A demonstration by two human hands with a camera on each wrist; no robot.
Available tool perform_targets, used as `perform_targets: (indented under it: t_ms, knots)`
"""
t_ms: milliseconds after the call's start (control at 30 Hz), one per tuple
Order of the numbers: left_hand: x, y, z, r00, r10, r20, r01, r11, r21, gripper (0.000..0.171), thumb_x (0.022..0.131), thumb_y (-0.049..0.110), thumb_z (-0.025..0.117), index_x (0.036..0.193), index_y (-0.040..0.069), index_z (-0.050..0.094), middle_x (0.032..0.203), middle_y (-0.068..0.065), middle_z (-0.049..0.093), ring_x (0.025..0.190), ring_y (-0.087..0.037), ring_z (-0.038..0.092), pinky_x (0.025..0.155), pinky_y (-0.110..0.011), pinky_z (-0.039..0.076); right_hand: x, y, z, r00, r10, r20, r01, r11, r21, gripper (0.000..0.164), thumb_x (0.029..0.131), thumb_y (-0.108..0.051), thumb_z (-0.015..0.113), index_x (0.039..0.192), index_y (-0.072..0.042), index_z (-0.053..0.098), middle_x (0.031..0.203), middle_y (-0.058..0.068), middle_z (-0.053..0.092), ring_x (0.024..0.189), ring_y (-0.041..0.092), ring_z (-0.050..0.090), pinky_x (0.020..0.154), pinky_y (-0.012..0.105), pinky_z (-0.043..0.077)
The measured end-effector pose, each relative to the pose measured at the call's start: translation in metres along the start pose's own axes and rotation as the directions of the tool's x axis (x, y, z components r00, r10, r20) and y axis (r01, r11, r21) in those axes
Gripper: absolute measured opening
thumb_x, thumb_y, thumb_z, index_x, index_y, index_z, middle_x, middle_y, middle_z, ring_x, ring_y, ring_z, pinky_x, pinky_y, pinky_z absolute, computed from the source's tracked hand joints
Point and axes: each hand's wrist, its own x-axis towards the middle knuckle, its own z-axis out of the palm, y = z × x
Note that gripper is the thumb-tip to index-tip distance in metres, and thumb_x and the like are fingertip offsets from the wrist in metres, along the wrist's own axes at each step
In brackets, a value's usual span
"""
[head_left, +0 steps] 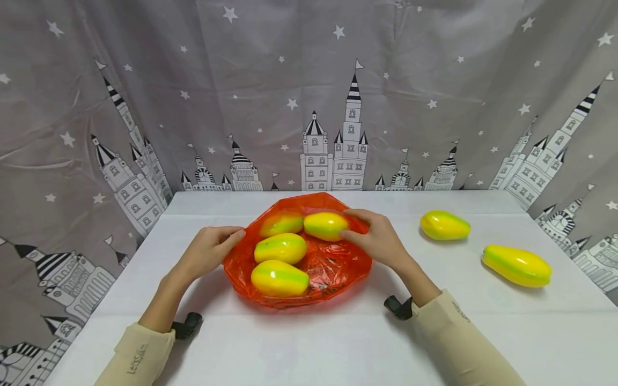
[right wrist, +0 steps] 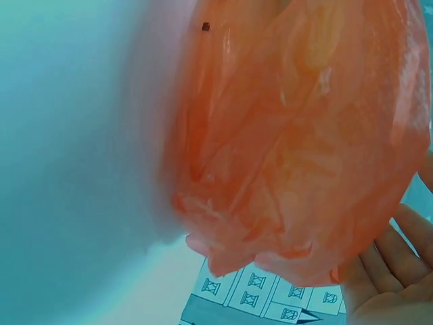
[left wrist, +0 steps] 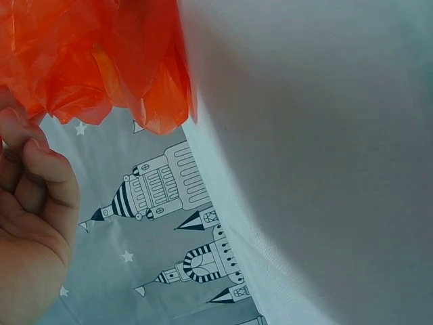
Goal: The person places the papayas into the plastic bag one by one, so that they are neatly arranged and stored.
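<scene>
A red plastic bag (head_left: 338,268) lies spread wide on the white table, with several shiny yellow-green papayas in it. At its left rim, my left hand (head_left: 212,252) pinches the film between thumb and fingers. My right hand (head_left: 379,236) reaches over the right rim, thumb and index finger around the right end of the back-right papaya (head_left: 324,225). The back-left papaya (head_left: 281,224) shows partly through red film. Two others, a middle papaya (head_left: 280,249) and a front papaya (head_left: 280,279), sit along the left. In the right wrist view, the bag (right wrist: 291,156) hides the fingertips.
To the right on the white table (head_left: 299,348) lie two more papayas, a rear one (head_left: 445,225) and a nearer one (head_left: 516,266). A grey curtain (head_left: 260,64) printed with castles and stars stands behind the table and along its sides.
</scene>
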Motion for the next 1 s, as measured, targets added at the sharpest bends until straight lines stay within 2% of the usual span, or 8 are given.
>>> perform_targets:
  t_ms: [133,433,667,800,1000]
  knots:
    - [0.000,-0.001,-0.001,1.000,-0.004,0.004,0.004,1.000,0.001,0.039,0.102,0.030,0.056,0.121,-0.002,0.069,0.109,-0.016,0.071,0.096,-0.029,0.068,0.083,-0.046,0.057,-0.004,0.003,-0.004,1.000,0.004,0.001,-0.004,1.000,0.012,0.047,0.086,-0.017,0.078,0.128,0.001,0.064,0.128,0.013,0.064,0.125,0.032,0.054,0.107,0.051,0.038]
    - [0.000,0.000,-0.003,1.000,0.010,-0.014,-0.010,1.000,0.013,0.037,0.102,0.027,0.056,0.119,-0.003,0.069,0.109,-0.017,0.071,0.097,-0.031,0.067,0.086,-0.049,0.055,-0.019,0.014,-0.016,1.000,0.019,-0.015,-0.019,0.999,0.049,0.049,0.087,-0.017,0.076,0.129,0.003,0.062,0.129,0.017,0.063,0.126,0.033,0.053,0.107,0.053,0.039]
    - [0.000,0.002,-0.003,1.000,-0.005,-0.002,0.006,1.000,0.012,0.039,0.102,0.028,0.056,0.120,-0.003,0.069,0.107,-0.016,0.072,0.092,-0.029,0.067,0.084,-0.048,0.056,-0.036,0.022,-0.032,0.998,0.007,-0.057,-0.008,1.000,-0.003,0.048,0.086,-0.016,0.078,0.129,-0.001,0.063,0.129,0.015,0.063,0.120,0.038,0.056,0.103,0.054,0.043]
    - [0.000,0.002,-0.003,1.000,-0.011,0.005,0.011,1.000,0.012,0.039,0.102,0.029,0.055,0.121,-0.003,0.069,0.109,-0.017,0.071,0.094,-0.029,0.067,0.084,-0.047,0.056,-0.047,0.030,-0.043,0.998,0.028,-0.058,-0.030,0.999,-0.041,0.048,0.086,-0.016,0.078,0.129,-0.001,0.062,0.129,0.016,0.062,0.119,0.039,0.056,0.103,0.054,0.043]
    - [-0.001,0.000,-0.004,1.000,-0.016,0.011,0.015,1.000,0.009,0.041,0.102,0.031,0.055,0.122,-0.002,0.068,0.107,-0.014,0.072,0.086,-0.024,0.065,0.078,-0.038,0.057,-0.067,0.042,-0.060,0.996,0.061,-0.067,-0.067,0.994,-0.089,0.049,0.086,-0.018,0.078,0.129,0.001,0.061,0.129,0.019,0.061,0.119,0.044,0.055,0.103,0.058,0.041]
